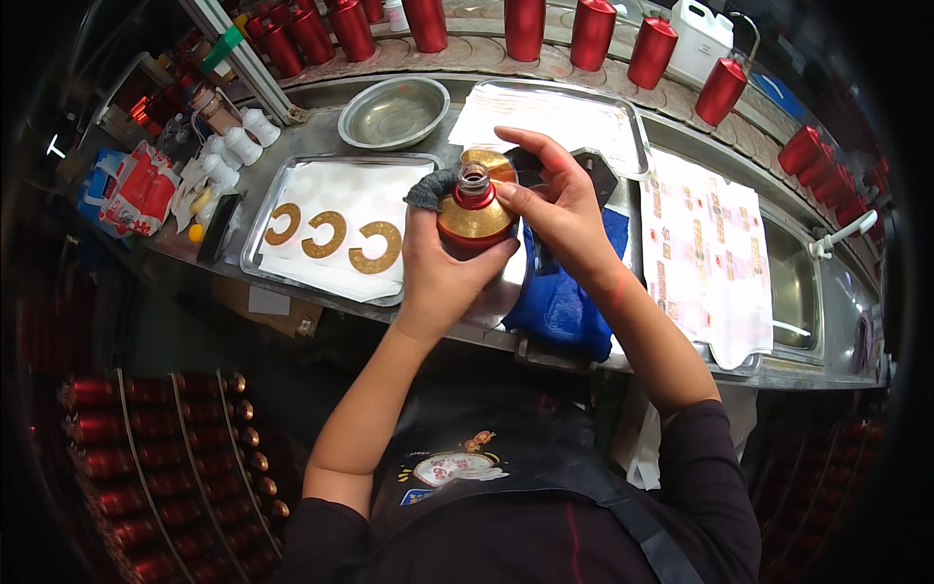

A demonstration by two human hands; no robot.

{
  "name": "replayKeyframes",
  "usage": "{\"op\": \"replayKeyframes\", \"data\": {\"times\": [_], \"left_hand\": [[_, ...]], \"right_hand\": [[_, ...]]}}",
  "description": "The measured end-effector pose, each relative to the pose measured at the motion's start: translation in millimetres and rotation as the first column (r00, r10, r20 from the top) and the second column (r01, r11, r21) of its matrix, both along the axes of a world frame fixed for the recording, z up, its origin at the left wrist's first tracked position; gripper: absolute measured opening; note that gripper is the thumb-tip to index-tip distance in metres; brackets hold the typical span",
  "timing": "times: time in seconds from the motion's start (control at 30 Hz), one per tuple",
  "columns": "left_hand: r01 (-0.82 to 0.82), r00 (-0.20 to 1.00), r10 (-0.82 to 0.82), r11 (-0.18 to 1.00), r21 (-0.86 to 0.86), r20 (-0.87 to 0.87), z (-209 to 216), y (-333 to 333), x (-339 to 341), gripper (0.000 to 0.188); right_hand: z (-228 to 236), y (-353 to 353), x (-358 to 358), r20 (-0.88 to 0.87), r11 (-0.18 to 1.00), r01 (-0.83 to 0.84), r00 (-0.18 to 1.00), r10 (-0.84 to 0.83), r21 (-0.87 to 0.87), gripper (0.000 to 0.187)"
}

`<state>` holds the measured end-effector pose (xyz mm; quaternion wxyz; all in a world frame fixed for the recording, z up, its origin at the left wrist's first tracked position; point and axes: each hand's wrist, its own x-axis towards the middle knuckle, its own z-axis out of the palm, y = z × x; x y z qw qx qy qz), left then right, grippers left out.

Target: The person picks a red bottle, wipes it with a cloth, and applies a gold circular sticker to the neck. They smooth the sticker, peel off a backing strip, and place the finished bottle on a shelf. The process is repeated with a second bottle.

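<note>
My left hand (443, 282) is wrapped round a red bottle (465, 239) with a gold shoulder and an uncapped, clear-looking neck. Dark grey cloth covers one of its fingertips. A gold C-shaped label (494, 162) shows behind the neck, at the bottle's far side. My right hand (556, 200) has its thumb on the gold edge by the neck, with the index finger stretched above; its other fingers are partly hidden. Left of the bottle, several similar gold C-shaped labels (323, 236) lie on white sheeting in a metal tray (255, 255).
A metal bowl (394, 114) stands behind the tray. Blue cloth (564, 292) lies right of my hands. Further right are a sheet of printed labels (702, 253) and a sink (796, 282). Red bottles (592, 34) line the curved conveyor behind; racked bottles (161, 457) stand lower left.
</note>
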<state>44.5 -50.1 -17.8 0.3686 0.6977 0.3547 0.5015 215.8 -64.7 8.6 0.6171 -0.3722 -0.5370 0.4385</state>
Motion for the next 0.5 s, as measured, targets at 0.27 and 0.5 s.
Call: {"op": "replayKeyframes", "data": {"times": [0.27, 0.5], "left_hand": [[0.17, 0.938, -0.202, 0.976, -0.133, -0.283, 22.3, 6.0, -27.3, 0.112], [0.283, 0.958, -0.284, 0.936, -0.211, 0.027, 15.4, 9.2, -26.9, 0.087]], "right_hand": [[-2.9, -6.6, -1.9, -0.038, 0.999, 0.039, 0.999, -0.038, 0.022, 0.058], [-2.6, -8.2, -3.6, -0.13, 0.999, 0.01, 0.991, -0.016, -0.047, 0.061]]}}
